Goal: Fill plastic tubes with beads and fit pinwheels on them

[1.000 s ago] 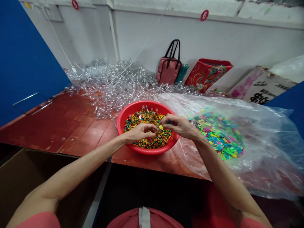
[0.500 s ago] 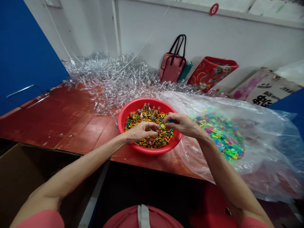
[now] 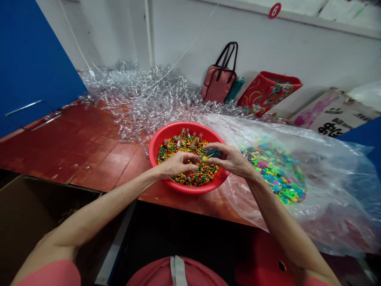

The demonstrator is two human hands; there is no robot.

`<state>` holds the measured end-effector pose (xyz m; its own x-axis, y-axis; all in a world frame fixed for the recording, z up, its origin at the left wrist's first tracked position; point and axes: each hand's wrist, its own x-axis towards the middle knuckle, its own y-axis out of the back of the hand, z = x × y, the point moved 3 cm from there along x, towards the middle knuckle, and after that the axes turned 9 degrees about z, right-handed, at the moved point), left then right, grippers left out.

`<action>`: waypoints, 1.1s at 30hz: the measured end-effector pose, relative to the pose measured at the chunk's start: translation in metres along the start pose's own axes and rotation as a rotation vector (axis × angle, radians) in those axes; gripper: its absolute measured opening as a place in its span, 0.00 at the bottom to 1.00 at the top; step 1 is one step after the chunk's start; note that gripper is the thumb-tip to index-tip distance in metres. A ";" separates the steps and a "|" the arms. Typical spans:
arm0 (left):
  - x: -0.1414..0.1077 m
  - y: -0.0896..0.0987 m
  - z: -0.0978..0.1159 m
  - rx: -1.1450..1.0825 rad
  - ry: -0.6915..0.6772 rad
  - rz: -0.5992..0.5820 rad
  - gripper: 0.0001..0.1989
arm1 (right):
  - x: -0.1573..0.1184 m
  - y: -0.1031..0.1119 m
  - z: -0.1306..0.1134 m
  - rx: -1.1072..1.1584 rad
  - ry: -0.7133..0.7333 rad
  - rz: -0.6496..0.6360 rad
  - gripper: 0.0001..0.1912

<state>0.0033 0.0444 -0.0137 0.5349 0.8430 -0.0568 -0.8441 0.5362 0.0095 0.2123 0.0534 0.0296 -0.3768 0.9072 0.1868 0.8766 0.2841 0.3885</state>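
At the near edge of the view, a person looks down past a pink-clad lap point(image 3: 151, 274) crossed by a grey strap point(image 3: 178, 270). An open cardboard box point(image 3: 26, 214) sits below the left part of the table's front edge; a red surface with a round hole point(image 3: 268, 258) shows below the right part.

Close to the middle of the front edge of a red-brown table point(image 3: 77, 147) stands a round red basin point(image 3: 152, 151) of small mixed beads point(image 3: 205, 176), mainly orange, yellow and green. Both hands are above it. The left hand point(image 3: 178, 163) has its fingers curled toward the right one; whether they grip anything is too small to tell. The right hand point(image 3: 233, 159) holds a small yellow-and-blue piece point(image 3: 205, 158) between thumb and fingers, the yellow end pointing to the left fingertips, over the beads. Beyond the fingers, several clear little tubes point(image 3: 179, 141) stand in the beads.

Right of the basin, crumpled clear plastic point(image 3: 324, 167) spreads to the table's right end, with a heap of bright flat pieces point(image 3: 287, 184) on it.

Along the back edge, from the left corner past the middle, lies a large glittering pile of clear tubes point(image 3: 160, 95). Behind its right end, a pink bag point(image 3: 218, 85) with black handles and a tilted red patterned bag point(image 3: 268, 95) lean by the wall; a printed carton point(image 3: 330, 113) is near the back right corner.
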 end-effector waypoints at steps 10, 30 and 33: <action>-0.003 0.001 0.002 0.017 0.056 -0.091 0.19 | -0.001 0.001 -0.002 -0.106 0.085 -0.012 0.19; 0.006 -0.012 -0.003 -0.069 -0.107 0.150 0.16 | 0.000 -0.023 -0.002 -0.199 0.232 0.169 0.41; 0.005 -0.013 -0.005 -0.111 -0.092 0.035 0.13 | 0.002 -0.020 0.002 -0.160 0.229 0.158 0.43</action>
<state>0.0167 0.0410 -0.0190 0.5022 0.8641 0.0339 -0.8585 0.5029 -0.1005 0.1941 0.0498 0.0206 -0.3137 0.8374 0.4475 0.8781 0.0765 0.4723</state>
